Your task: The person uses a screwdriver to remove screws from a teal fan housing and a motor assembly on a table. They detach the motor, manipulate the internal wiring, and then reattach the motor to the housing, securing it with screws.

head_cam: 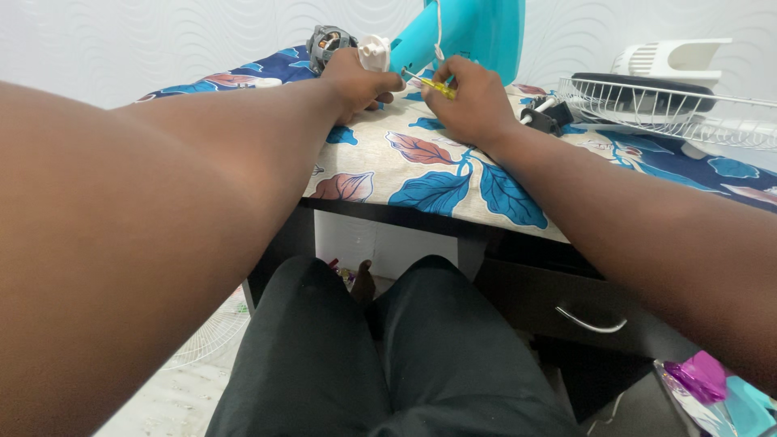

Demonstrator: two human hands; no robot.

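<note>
Table (421, 212): motor (326, 40) rear left | white cap part (374, 52) right of motor | fan housing (465, 31) behind screwdriver (430, 84) | wire grille (647, 103) far right | drawer (566, 311) beneath table.

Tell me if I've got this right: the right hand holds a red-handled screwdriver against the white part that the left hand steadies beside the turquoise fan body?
Not quite: in the head view the screwdriver handle is yellow, not red. The right hand does hold it to the white part, steadied by the left hand beside the turquoise fan body.
</note>
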